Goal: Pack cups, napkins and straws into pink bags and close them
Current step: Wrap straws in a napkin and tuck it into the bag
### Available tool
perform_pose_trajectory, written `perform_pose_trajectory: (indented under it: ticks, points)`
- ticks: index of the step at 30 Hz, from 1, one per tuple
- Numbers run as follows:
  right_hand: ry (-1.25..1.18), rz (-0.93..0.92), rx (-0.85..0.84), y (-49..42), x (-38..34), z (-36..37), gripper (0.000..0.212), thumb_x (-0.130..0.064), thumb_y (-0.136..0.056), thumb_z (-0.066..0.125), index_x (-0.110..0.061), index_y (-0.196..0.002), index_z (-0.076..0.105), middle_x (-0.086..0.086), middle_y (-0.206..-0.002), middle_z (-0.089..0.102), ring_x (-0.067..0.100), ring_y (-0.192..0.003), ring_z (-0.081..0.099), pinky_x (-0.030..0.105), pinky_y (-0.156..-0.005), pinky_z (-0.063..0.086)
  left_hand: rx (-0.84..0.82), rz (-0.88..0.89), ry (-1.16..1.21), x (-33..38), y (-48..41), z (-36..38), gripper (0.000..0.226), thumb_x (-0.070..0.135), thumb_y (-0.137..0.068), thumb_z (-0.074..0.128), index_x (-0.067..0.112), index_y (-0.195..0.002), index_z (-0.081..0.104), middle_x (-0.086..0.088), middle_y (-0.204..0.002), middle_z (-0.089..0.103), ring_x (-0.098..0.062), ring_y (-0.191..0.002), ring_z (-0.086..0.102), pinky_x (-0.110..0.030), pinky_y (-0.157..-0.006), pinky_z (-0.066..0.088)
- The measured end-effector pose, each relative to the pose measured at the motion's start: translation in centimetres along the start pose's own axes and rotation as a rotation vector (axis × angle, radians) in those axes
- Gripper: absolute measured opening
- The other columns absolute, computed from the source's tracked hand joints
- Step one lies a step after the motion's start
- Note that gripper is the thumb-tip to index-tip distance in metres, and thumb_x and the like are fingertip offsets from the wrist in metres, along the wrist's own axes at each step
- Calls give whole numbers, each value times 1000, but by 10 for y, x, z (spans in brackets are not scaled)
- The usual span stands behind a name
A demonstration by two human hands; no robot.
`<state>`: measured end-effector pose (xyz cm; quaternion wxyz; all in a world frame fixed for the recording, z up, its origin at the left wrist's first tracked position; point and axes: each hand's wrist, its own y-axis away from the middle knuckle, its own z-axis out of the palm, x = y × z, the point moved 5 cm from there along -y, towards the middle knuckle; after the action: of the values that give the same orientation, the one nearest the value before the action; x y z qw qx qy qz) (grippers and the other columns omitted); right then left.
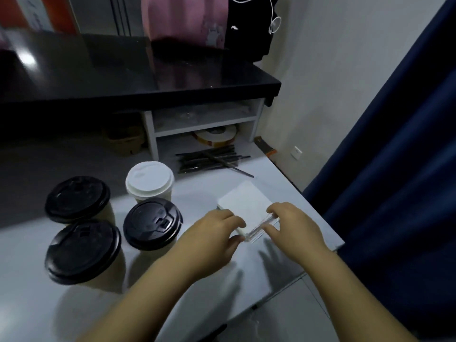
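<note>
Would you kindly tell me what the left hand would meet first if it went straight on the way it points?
The napkin stack: the left hand points up and right, and its fingers already seem to pinch the stack's near corner. Nothing lies between.

Black counter (172,77) up top, white shelf unit (204,124) tucked beneath, tape roll (214,138) in its lower compartment, navy curtain (394,156) hanging right, wall socket (296,152) nearby.

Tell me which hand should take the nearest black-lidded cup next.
Left. The left hand holds the near left corner of the napkin stack, right beside that black-lidded cup with nothing between. The right hand holds the stack's other side and would have to cross over the left.
</note>
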<state>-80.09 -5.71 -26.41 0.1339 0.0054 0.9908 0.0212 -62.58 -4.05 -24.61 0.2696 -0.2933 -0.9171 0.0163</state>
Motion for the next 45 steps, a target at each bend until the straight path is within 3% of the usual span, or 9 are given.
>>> perform_pose_trajectory:
  ticks: [8,12,18,22,27,34,37,42,45]
  points:
    - [-76,60,-109,-61,43,28,56,-49,-90,51,-15,-133,40,5,-131,43,23,-114,44,36,-88,44,6,-165,-38,-36,-60,58,37,17,-90,50,13,-127,52,-8,-141,40,-27,-136,25,-29,-110,19]
    - [-134,7,-191,-82,51,40,52,-52,-87,54,-17,-126,48,2,-122,47,20,-106,50,37,-85,48,-56,-240,-108,-40,-69,63,23,21,-78,63,10,-98,63,-13,-116,58,-34,-106,54,-40,-85,46]
    - [-321,-44,-131,-109,54,31,29,-33,-75,74,-27,-97,56,-9,-98,53,10,-85,55,31,-75,50,-102,-403,-190,-41,-67,70,36,55,-84,48,34,-112,56,12,-123,48,-19,-106,45,-33,-84,39]
    - [-353,-61,-122,-120,58,27,19,-31,-77,72,-29,-87,56,-13,-84,60,10,-77,58,34,-72,52,3,-449,-71,-37,-65,68,37,52,-85,51,32,-115,57,11,-118,52,-18,-106,49,-35,-86,40]
    - [-408,-89,-178,-126,63,26,24,-28,-81,68,-27,-105,61,-14,-77,61,10,-79,60,37,-76,53,127,-486,42,-37,-62,66,31,42,-82,60,27,-109,61,10,-107,55,-15,-97,54,-37,-82,46]
    - [-356,-148,-178,-131,64,24,10,-23,-84,63,-28,-75,62,-15,-87,61,7,-78,58,32,-71,52,249,-535,134,-37,-62,64,27,38,-80,65,26,-104,63,14,-95,53,-2,-75,54,-27,-73,48]
    - [-361,-240,-125,-128,61,17,10,-21,-87,60,-26,-79,61,-14,-97,52,5,-83,52,27,-71,45,282,-549,102,-38,-62,62,31,37,-80,66,24,-108,62,9,-99,55,-10,-85,55,-27,-79,45]
    - [-589,-320,-314,-117,56,10,12,-18,-86,64,-26,-78,62,-11,-74,62,4,-66,56,14,-59,46,290,-654,149,-46,-64,62,69,42,-79,65,24,-137,33,12,-124,40,-16,-118,28,-31,-97,30]
    - [-669,-317,-426,-113,53,11,9,-19,-83,68,-23,-76,64,-6,-74,65,5,-60,57,19,-57,50,246,-652,210,-48,-70,62,54,35,-79,67,27,-128,46,20,-110,49,-9,-112,41,-31,-93,39]
